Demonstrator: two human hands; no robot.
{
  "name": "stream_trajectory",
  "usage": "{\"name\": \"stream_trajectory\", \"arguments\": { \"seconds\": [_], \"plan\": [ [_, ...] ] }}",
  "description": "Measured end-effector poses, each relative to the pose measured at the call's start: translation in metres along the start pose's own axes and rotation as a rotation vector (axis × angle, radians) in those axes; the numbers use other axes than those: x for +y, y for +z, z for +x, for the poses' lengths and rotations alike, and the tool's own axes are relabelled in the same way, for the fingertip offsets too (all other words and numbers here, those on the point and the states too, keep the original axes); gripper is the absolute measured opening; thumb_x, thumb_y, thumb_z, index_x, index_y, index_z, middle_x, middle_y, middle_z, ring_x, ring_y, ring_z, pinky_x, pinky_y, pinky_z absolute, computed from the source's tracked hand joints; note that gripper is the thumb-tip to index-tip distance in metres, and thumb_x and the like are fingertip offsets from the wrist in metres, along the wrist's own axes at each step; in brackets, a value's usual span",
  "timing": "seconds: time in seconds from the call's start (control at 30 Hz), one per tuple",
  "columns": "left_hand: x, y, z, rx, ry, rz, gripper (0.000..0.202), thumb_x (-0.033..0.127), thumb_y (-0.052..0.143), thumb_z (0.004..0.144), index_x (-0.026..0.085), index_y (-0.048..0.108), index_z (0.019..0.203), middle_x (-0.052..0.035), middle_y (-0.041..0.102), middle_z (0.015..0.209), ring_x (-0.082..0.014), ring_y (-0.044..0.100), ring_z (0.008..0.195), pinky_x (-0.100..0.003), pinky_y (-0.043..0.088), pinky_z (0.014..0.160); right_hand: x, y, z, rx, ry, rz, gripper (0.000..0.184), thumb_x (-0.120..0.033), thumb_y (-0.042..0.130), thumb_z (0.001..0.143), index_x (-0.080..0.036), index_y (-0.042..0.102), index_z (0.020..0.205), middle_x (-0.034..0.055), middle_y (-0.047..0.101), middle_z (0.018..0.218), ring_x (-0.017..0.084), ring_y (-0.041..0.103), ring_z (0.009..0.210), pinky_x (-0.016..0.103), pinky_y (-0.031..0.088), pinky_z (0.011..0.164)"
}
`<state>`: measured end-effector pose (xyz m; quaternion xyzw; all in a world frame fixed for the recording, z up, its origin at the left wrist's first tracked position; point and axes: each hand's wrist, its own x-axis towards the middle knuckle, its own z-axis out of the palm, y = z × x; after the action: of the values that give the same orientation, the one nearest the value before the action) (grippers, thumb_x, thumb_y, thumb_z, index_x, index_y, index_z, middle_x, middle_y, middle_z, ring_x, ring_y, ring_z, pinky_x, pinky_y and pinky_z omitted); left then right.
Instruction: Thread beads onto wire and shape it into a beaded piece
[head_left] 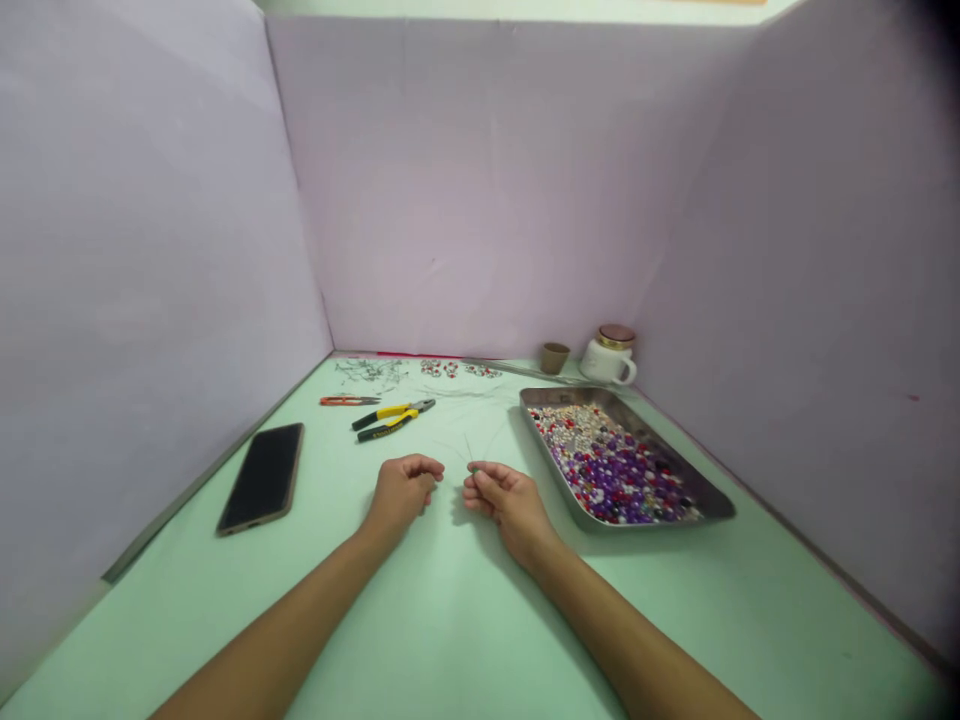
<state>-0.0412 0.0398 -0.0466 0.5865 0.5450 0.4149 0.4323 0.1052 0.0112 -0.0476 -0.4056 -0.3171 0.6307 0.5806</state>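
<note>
My right hand [510, 500] is closed in a pinch, with thin wire [468, 446] rising from between thumb and fingertips. A small dark spot shows at the pinch, too small to make out. Just to its left, my left hand [405, 490] has its fingers curled and the thumb close to the index finger. Whatever it may hold is too small to see. A narrow gap separates the two hands, which are low over the pale green table [420, 620]. To the right of my right hand stands a metal tray [712, 495] of mixed beads [622, 475], mostly purple, white and red.
Yellow-and-black pliers [394, 420], orange thread snips [349, 401] and a phone [262, 478] lie on the left. Farther back are wire pieces [371, 371], red-and-white beaded pieces [450, 369], a small brown pot [554, 358] and a lidded white mug [609, 358]. Pale panels [495, 190] enclose three sides.
</note>
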Motion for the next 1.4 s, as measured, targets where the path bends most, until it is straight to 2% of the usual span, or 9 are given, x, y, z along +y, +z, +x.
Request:
{"name": "stream_trajectory", "arguments": {
  "seconds": [0.13, 0.27, 0.5, 0.83, 0.97, 1.1, 1.17, 1.27, 1.4],
  "plan": [
    [0.011, 0.002, -0.021, -0.087, -0.005, -0.133, 0.02, 0.028, 0.053, 0.068, 0.011, 0.061, 0.074, 0.0011, 0.052, 0.049, -0.0062, 0.038, 0.04, -0.019, 0.03, 0.041, -0.002, -0.001, -0.011, -0.066, 0.069, 0.013, 0.032, -0.026, 0.074, 0.054, -0.011, 0.061, 0.079, 0.0028, 0.064, 0.062, 0.008, 0.059, 0.053, 0.019, 0.051, 0.054],
    [0.013, 0.005, -0.026, -0.116, -0.016, -0.242, 0.028, 0.039, 0.056, 0.069, 0.012, 0.06, 0.067, 0.0042, 0.043, 0.038, -0.0055, 0.034, 0.038, -0.019, 0.027, 0.04, -0.004, 0.001, -0.015, -0.079, 0.101, -0.023, 0.03, -0.025, 0.073, 0.055, -0.011, 0.061, 0.078, 0.003, 0.064, 0.063, 0.01, 0.06, 0.053, 0.02, 0.051, 0.05],
    [0.013, 0.004, -0.02, -0.08, -0.079, -0.319, 0.024, 0.035, 0.06, 0.066, 0.013, 0.056, 0.06, 0.0047, 0.044, 0.037, -0.0044, 0.034, 0.036, -0.018, 0.023, 0.039, -0.007, 0.003, -0.018, -0.111, 0.136, -0.12, 0.027, -0.025, 0.07, 0.059, -0.012, 0.062, 0.08, 0.0037, 0.065, 0.065, 0.012, 0.061, 0.057, 0.02, 0.051, 0.046],
    [0.019, 0.002, -0.02, -0.008, -0.007, -0.259, 0.018, 0.031, 0.057, 0.064, 0.014, 0.053, 0.058, 0.0046, 0.043, 0.04, -0.006, 0.035, 0.036, -0.019, 0.025, 0.038, -0.004, 0.003, -0.018, -0.091, 0.139, -0.158, 0.024, -0.023, 0.069, 0.059, -0.011, 0.062, 0.078, 0.0043, 0.065, 0.062, 0.011, 0.059, 0.051, 0.018, 0.047, 0.039],
    [0.023, -0.001, -0.022, 0.106, 0.126, -0.125, 0.01, 0.023, 0.057, 0.063, 0.016, 0.055, 0.056, 0.0021, 0.048, 0.05, -0.0094, 0.042, 0.048, -0.022, 0.034, 0.048, -0.005, 0.007, -0.016, -0.043, 0.135, -0.217, 0.021, -0.021, 0.071, 0.055, -0.01, 0.061, 0.069, 0.0018, 0.061, 0.051, 0.009, 0.054, 0.04, 0.02, 0.047, 0.039],
    [0.026, -0.005, -0.024, 0.19, 0.519, 0.234, 0.014, 0.018, 0.051, 0.07, 0.017, 0.058, 0.058, -0.0026, 0.056, 0.069, -0.0131, 0.05, 0.066, -0.025, 0.039, 0.064, -0.004, 0.007, -0.016, -0.066, 0.089, -0.304, 0.018, -0.022, 0.069, 0.055, -0.011, 0.059, 0.063, -0.0007, 0.058, 0.047, 0.008, 0.051, 0.038, 0.022, 0.046, 0.04],
    [0.028, -0.009, -0.021, 0.194, 0.63, 0.361, 0.015, 0.016, 0.05, 0.07, 0.018, 0.06, 0.059, -0.0037, 0.057, 0.073, -0.0146, 0.051, 0.071, -0.026, 0.04, 0.068, -0.002, 0.005, -0.016, -0.109, 0.097, -0.366, 0.015, -0.022, 0.067, 0.056, -0.011, 0.059, 0.062, -0.0014, 0.057, 0.046, 0.008, 0.051, 0.037, 0.022, 0.045, 0.04],
    [0.031, -0.018, -0.013, 0.068, 0.614, 0.383, 0.013, 0.015, 0.054, 0.066, 0.017, 0.06, 0.055, -0.0037, 0.058, 0.072, -0.0155, 0.051, 0.073, -0.027, 0.04, 0.07, 0.0, 0.002, -0.017, -0.212, 0.129, -0.455, 0.011, -0.02, 0.064, 0.058, -0.011, 0.059, 0.062, -0.002, 0.057, 0.045, 0.008, 0.05, 0.037, 0.021, 0.044, 0.039],
    [0.037, -0.027, -0.007, -0.211, 0.394, 0.183, 0.011, 0.017, 0.057, 0.06, 0.016, 0.059, 0.05, -0.0015, 0.055, 0.064, -0.0123, 0.05, 0.06, -0.025, 0.039, 0.058, -0.004, 0.003, -0.022, -0.382, 0.172, -0.51, 0.011, -0.021, 0.063, 0.06, -0.011, 0.06, 0.063, -0.0018, 0.057, 0.047, 0.008, 0.05, 0.036, 0.021, 0.044, 0.039]
  ]
}}
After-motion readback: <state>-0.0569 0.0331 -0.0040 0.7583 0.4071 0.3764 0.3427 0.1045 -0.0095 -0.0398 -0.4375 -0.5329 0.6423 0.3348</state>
